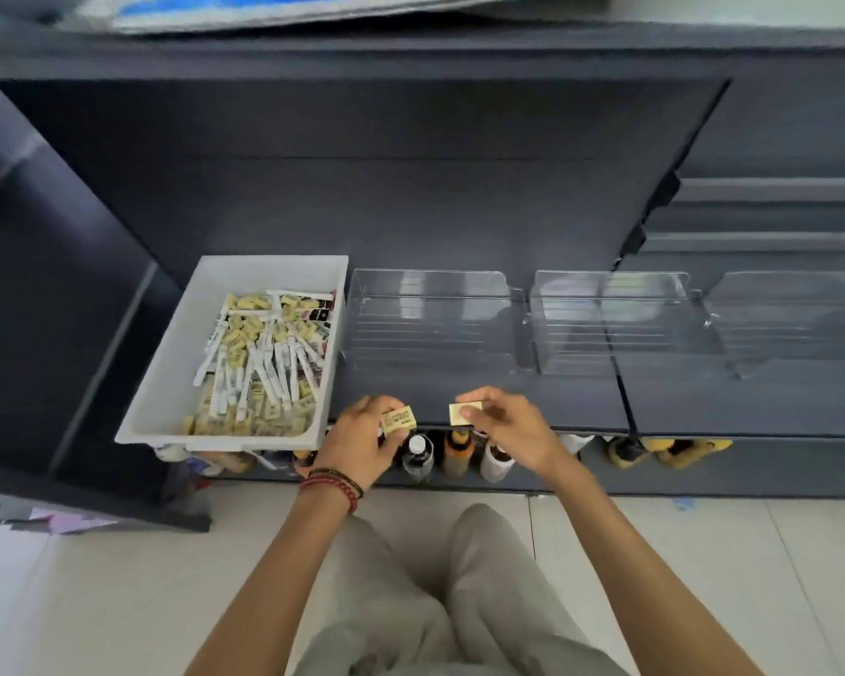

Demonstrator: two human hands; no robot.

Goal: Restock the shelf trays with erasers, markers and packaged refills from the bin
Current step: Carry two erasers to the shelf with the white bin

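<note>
The move ahead turns on one relation: the nearest clear plastic tray (430,281) lies straight ahead of both hands, further back on the dark grey shelf board (532,400), with only bare board between; it looks empty.

The left hand (362,434) has its fingers curled round a printed pale-yellow block eraser (400,418), pinched against the thumb; the right hand (511,426) pinches a plain-faced pale-yellow block eraser (463,413) between thumb and fingertips, the other fingers loosely bent. Both erasers sit just above the shelf's front edge, close to each other but apart, each with its long side running roughly left to right, about square to the tray's open front.

Either hand looks to have a clear forward reach; the right is a shade nearer the tray's middle, the left nearer its left wall.

The white plastic bin (167,383) stands just left of that tray, close to the left hand; in it are more yellow erasers, white markers (264,368) and dark packets (319,315) — refills, I judge. Two further clear trays (606,285) stand to the right, seemingly empty too. Bottles (418,456) stand below the shelf edge, under the hands — out of the path, though a dropped eraser could fall among them.
</note>
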